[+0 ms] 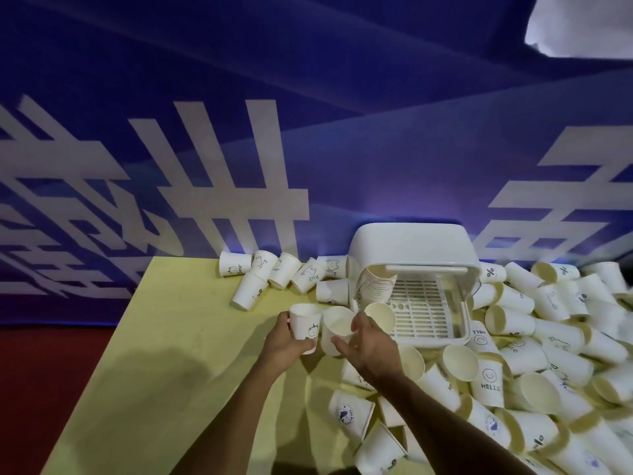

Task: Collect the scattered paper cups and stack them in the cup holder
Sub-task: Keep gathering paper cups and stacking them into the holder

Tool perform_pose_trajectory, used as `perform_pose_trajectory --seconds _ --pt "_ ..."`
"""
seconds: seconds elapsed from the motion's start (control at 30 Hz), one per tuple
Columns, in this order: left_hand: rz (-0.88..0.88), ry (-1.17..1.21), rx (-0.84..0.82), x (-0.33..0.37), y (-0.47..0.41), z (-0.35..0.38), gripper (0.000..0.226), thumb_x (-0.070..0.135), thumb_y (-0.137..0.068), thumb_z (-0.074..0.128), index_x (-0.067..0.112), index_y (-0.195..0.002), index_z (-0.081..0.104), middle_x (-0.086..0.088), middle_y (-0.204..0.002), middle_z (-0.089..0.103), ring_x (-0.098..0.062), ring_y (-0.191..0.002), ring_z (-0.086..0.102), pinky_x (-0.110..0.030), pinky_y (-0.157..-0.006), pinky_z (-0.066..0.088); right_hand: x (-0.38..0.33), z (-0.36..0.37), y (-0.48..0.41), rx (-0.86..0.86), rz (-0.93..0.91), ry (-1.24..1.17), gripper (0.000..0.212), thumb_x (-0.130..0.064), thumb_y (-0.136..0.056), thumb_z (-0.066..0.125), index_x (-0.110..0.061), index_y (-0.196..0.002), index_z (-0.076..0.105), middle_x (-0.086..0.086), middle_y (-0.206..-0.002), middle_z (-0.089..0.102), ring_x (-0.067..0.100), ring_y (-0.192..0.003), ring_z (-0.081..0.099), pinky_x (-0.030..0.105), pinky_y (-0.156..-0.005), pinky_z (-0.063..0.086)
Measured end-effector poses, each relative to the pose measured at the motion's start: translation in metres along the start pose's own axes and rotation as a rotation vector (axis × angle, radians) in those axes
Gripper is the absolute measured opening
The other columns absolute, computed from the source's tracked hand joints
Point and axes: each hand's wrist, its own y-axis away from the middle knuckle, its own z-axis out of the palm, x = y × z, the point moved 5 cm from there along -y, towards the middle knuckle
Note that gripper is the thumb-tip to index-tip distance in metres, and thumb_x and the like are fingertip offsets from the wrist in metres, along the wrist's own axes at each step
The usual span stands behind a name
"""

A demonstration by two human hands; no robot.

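Paper bear cup (306, 329) sat gripped in the left hand (284, 344); the right hand (370, 344) pinched a plain cup (337, 325) loosely, so it might slip.

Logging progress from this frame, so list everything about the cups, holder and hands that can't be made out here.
Head view only:
- Stack in the cup holder: rims too small and blurred to count.
- Cup pile: cut off by the right and bottom edges.
- Bear cup in the left hand: print partly under fingers.
- Plain cup in the right hand: hand covers part of its wall, so any print cannot be told.
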Motion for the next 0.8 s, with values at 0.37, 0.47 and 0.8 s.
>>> perform_pose_trajectory --seconds 0.37,0.47,0.8 --pt "0.064 -0.057 -0.017 0.023 0.006 0.019 0.069 0.021 -0.073 0.082 0.02 -0.131 0.045 0.002 -0.117 0.06 -0.021 -0.107 0.06 -0.039 -0.09 0.052 0.03 -0.072 -0.005 0.19 0.157 -0.065 0.044 -0.061 -0.079 0.066 -0.028 -0.103 0.047 -0.008 -0.085 0.062 0.012 -0.072 0.061 0.035 -0.067 0.052" --pt "0.07 -0.055 -0.029 0.027 0.007 0.022 0.069 0.023 -0.073 0.082 0.023 -0.131 0.044 0.003 -0.119 0.059 -0.02 -0.108 0.06 -0.043 -0.091 0.053 0.038 -0.076 -0.006 0.223 0.169 -0.042 0.044 -0.057 -0.081 0.068 -0.025 -0.105 0.048 -0.006 -0.09 0.062 0.015 -0.072 0.06 0.034 -0.066 0.051" --pt "0.058 -0.061 -0.033 0.017 0.005 0.017 0.07 0.033 -0.063 0.084 0.025 -0.123 0.049 0.009 -0.118 0.061 -0.013 -0.099 0.065 -0.044 -0.084 0.058 0.054 -0.055 -0.003 0.13 0.179 -0.033 0.045 -0.041 -0.088 0.067 -0.017 -0.12 0.045 0.003 -0.116 0.063 0.025 -0.098 0.063 0.034 -0.072 0.05"
